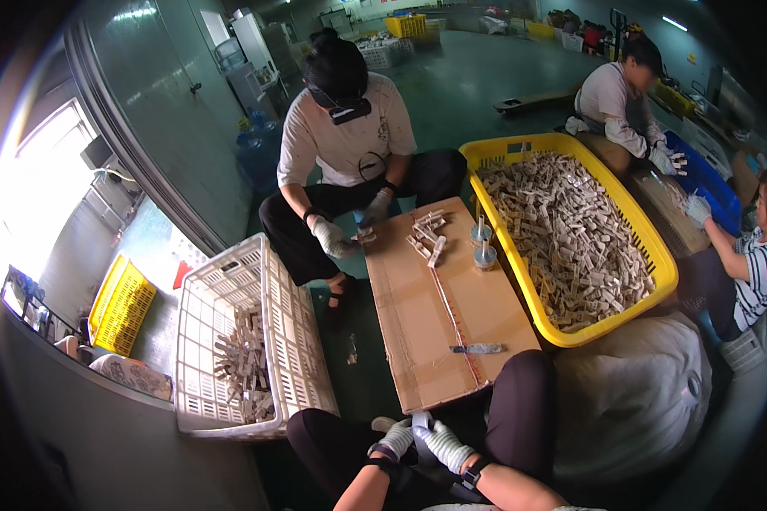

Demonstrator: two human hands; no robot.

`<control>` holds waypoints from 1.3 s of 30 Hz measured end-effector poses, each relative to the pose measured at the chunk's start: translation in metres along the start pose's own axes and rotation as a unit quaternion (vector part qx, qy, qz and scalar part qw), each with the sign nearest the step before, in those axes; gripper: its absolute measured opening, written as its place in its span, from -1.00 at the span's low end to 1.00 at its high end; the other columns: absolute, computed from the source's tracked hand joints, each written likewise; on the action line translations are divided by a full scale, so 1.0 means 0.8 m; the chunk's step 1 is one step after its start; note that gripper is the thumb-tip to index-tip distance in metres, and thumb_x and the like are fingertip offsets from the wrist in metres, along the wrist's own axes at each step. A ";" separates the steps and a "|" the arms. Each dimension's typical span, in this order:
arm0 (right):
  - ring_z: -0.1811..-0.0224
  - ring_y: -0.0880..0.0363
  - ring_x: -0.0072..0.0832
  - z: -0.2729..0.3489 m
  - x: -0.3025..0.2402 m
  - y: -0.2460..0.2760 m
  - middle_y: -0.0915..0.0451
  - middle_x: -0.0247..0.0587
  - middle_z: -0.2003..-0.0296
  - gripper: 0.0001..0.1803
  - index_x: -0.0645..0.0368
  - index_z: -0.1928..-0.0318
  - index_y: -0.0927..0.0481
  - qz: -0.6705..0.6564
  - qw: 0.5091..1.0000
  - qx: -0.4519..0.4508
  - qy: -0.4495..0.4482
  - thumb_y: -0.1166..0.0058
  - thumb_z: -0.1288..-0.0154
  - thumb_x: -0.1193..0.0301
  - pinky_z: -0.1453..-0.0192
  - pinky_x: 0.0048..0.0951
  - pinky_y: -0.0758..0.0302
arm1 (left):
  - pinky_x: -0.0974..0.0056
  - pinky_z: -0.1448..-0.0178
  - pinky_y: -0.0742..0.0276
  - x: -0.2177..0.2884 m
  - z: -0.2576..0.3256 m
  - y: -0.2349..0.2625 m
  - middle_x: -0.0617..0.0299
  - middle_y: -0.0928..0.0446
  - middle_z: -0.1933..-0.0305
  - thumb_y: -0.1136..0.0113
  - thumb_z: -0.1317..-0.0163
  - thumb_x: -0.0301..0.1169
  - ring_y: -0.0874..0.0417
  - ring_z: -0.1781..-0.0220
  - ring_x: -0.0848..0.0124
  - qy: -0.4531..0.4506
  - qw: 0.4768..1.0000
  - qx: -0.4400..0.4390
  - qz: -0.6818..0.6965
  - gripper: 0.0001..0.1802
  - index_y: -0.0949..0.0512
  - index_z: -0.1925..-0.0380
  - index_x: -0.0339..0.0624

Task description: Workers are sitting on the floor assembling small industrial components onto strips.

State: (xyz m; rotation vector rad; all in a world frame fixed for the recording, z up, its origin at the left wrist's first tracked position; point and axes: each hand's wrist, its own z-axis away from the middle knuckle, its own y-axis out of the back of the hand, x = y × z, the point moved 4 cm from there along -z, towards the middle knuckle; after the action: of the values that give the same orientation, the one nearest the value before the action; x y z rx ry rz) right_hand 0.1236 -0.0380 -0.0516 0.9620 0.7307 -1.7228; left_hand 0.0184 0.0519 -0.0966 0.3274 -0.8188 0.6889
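Note:
My left hand [396,439] and my right hand [445,446], both in whitish knit gloves, are close together between my knees at the near end of a cardboard box. Their fingers are closed on a grey, strip-like thing [421,423]; its exact kind is unclear, and the hands partly hide it. The cardboard box [409,328] lies flat before me. On it rests a slim grey tool [477,348], perhaps a knife. Farther along are several small pale pieces [429,238] and two small clear jars [484,256].
A yellow crate [562,339] heaped with pale pieces stands right of the box. On the left is a white slatted crate [302,362] holding similar pieces. Opposite, a gloved co-worker [345,128] handles a piece. Two more people sit at the right by a blue bin [712,183]; a white sack [631,392] lies near.

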 end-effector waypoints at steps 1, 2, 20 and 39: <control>0.05 -0.56 -0.31 -0.002 0.000 -0.002 -0.62 -0.08 0.06 -0.39 0.27 -0.14 -0.48 -0.003 1.000 -0.001 -0.017 -0.16 -0.29 0.04 -0.08 -0.35 -0.47 | 0.25 -0.17 -0.47 0.002 0.005 0.004 0.19 -0.60 -0.01 -0.11 -0.34 -0.48 -0.58 -0.02 0.33 -0.020 0.999 0.016 0.043 -0.67 -0.52 -0.09 -0.22; -0.05 -0.58 -0.20 -0.004 -0.006 0.001 -0.61 0.02 0.00 -0.32 0.28 -0.16 -0.47 -0.007 0.999 0.003 -0.036 -0.13 -0.27 -0.04 -0.15 -0.31 -0.46 | 0.27 -0.14 -0.50 0.012 0.013 0.004 0.17 -0.62 0.00 -0.15 -0.32 -0.44 -0.60 -0.02 0.36 -0.039 0.995 0.028 0.084 -0.66 -0.53 -0.09 -0.25; -0.23 -0.38 0.12 0.119 -0.293 0.162 -0.34 0.32 -0.19 -0.12 0.42 -0.33 -0.15 0.239 0.884 0.151 0.372 -0.29 -0.18 0.17 -0.32 -0.09 -0.35 | -0.06 -0.30 -0.45 0.053 0.065 -0.043 0.02 -0.52 -0.14 0.05 -0.20 -0.45 -0.54 -0.17 0.04 0.006 0.898 -0.037 0.439 -0.47 -0.39 -0.23 -0.23; -0.55 0.33 0.14 -0.295 -0.341 0.484 0.37 -0.02 -0.53 0.18 -0.42 -0.51 0.19 0.509 0.810 0.228 -0.181 -0.39 -0.03 0.16 -0.48 0.28 0.01 | 0.25 -0.03 -0.59 0.112 0.088 -0.056 0.03 -0.54 -0.07 0.01 -0.13 -0.44 -0.61 0.00 0.19 -0.002 0.911 -0.033 0.412 -0.38 -0.33 -0.27 -0.32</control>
State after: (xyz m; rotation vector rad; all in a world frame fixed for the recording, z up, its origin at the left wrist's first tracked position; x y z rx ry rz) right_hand 0.6049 0.1567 0.0519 1.0122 -0.4617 -1.0224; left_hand 0.0528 0.0217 0.0169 -0.1035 -0.9809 1.4441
